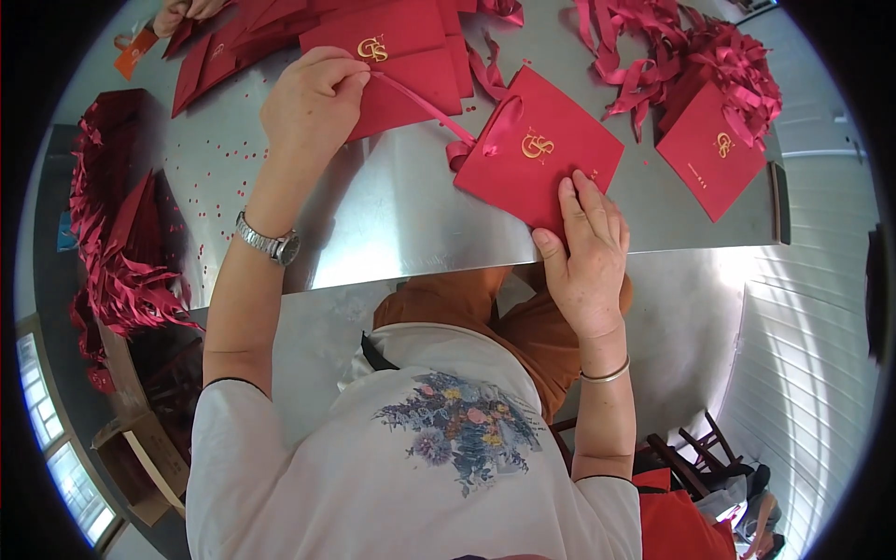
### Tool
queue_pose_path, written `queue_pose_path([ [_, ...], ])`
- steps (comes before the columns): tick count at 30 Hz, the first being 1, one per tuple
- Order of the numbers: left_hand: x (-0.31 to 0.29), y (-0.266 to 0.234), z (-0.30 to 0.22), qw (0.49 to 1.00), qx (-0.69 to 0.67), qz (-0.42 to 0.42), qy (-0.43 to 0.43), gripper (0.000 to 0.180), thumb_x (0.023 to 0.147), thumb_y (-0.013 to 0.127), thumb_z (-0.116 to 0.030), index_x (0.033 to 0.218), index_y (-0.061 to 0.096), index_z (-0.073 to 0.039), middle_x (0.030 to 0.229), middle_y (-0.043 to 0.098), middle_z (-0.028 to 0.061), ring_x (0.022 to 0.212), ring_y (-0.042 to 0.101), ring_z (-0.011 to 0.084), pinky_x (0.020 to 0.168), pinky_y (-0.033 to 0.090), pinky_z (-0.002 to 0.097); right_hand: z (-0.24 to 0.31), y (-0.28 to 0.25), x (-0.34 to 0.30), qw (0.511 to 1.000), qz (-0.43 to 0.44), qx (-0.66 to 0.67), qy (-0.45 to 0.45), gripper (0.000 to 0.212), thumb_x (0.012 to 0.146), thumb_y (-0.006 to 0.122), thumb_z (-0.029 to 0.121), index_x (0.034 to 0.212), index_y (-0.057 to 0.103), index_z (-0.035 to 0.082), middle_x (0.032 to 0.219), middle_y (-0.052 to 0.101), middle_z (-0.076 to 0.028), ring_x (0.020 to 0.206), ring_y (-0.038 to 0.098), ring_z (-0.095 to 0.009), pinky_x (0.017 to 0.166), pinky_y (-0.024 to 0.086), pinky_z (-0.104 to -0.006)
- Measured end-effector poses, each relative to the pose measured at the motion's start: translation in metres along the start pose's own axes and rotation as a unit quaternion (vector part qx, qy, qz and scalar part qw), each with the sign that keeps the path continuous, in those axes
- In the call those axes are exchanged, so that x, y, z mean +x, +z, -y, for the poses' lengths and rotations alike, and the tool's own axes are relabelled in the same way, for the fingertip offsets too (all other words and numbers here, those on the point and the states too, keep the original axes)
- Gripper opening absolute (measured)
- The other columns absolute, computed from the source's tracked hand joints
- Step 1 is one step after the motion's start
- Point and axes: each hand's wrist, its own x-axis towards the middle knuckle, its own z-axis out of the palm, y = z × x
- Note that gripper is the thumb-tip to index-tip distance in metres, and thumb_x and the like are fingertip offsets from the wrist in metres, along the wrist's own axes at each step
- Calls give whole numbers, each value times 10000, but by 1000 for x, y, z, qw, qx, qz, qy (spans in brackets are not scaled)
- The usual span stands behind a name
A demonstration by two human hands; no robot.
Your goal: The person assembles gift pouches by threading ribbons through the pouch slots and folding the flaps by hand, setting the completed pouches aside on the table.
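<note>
Left fingers (349, 65) pinch the ribbon (422, 103); the red bag (541, 170) lies under the loosely parted right fingers (584, 198).

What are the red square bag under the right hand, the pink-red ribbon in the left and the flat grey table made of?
Red square bag: probably stiff paper or card, fairly matte, with a flat face and crisp edges.
Pink-red ribbon: likely satiny fabric, gleaming where it curls.
Flat grey table: looks like smooth metal, perhaps steel, with bright reflections.
</note>
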Motion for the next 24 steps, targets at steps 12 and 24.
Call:
queue_pose_path([
  [12, -69, -44, -77, 886, -313, 296, -169, 332, 923, 598, -346, 986, 673, -29, 725, 664, 107, 689, 641, 168, 642, 500, 313, -2, 11, -6, 997, -82, -1, 4, 539, 844, 653, 339, 1258, 583, 2, 1310, 562, -146, 1221, 516, -290, 1059, 325, -451],
  [24, -77, 19, -130, 787, -527, 126, -296, 255, 878, 689, -123, 1043, 527, -15, 843, 631, 70, 672, 617, 117, 567, 477, 234, -2, 16, -7, 988, -146, 26, -37, 444, 803, 685, 303, 1193, 658, 93, 1276, 603, -106, 1149, 570, -244, 1018, 354, -422],
])
